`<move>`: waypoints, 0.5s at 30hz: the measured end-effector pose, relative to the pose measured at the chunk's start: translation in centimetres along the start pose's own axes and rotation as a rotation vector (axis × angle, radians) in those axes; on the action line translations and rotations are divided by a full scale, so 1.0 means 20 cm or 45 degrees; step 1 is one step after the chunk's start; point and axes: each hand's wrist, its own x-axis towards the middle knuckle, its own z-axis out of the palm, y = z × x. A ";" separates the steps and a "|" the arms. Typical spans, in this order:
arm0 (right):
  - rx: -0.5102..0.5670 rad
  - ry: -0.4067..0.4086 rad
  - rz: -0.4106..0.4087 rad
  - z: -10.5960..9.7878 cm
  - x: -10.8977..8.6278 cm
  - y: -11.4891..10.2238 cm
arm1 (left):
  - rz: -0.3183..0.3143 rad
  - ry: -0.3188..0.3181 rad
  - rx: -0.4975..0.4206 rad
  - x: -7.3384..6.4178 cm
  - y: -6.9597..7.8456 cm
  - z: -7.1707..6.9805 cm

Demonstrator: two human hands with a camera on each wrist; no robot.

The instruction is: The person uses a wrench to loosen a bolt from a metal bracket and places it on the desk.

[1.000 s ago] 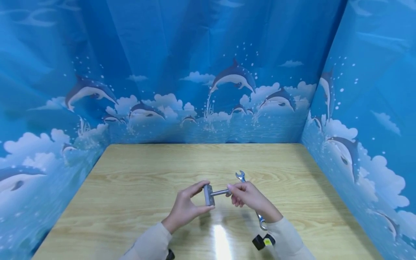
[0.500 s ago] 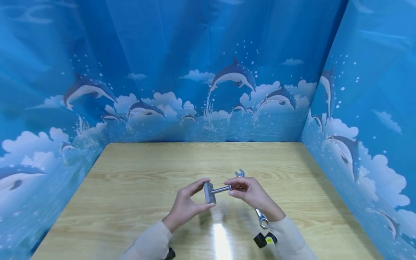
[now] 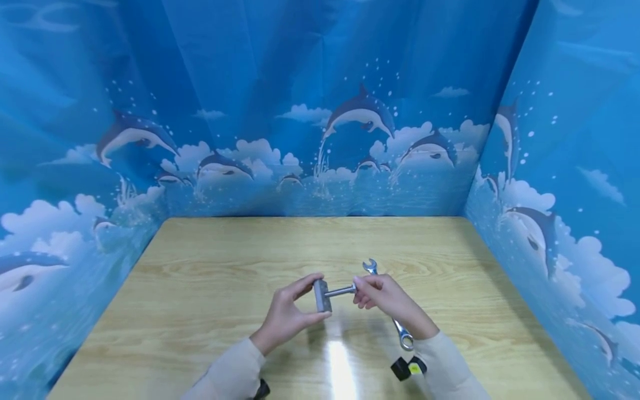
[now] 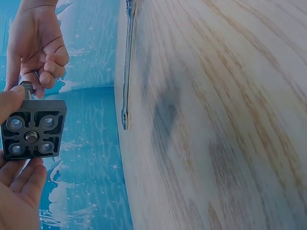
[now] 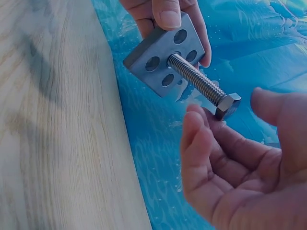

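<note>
My left hand point(image 3: 287, 314) pinches a square grey metal plate point(image 3: 321, 296) by opposite edges, thumb on one and fingers on the other. A threaded hex bolt point(image 5: 199, 80) stands in the plate's centre hole, most of its shank on the right side. Its tip shows amid the ribbed face in the left wrist view, between the corner holes. Around the hex head is my right hand point(image 3: 387, 300). In the right wrist view a fingertip touches the head from below while the thumb is apart from it. Both hands hold the assembly above the table.
A combination wrench point(image 3: 403, 336) lies on the wooden table point(image 3: 225, 255), partly hidden under my right forearm. Blue dolphin-print sheeting point(image 3: 300, 111) closes off the back and both sides. A black wrist device point(image 3: 401, 369) hangs by the right sleeve.
Right fingers spread at the bolt head half a second ago, and have since turned about it, the other fingers now folded underneath. The left hand and plate have hardly moved.
</note>
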 end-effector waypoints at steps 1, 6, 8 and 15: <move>0.002 0.003 0.017 0.00 0.00 0.00 | 0.003 -0.004 0.008 0.00 0.00 0.00; -0.013 0.001 0.048 0.00 0.00 -0.01 | 0.056 -0.010 0.028 0.00 0.00 0.00; -0.009 0.009 0.046 0.01 -0.01 -0.01 | 0.065 -0.011 0.027 -0.01 -0.01 0.00; -0.048 0.077 -0.019 0.02 -0.02 -0.01 | -0.001 -0.027 0.031 -0.02 0.00 -0.01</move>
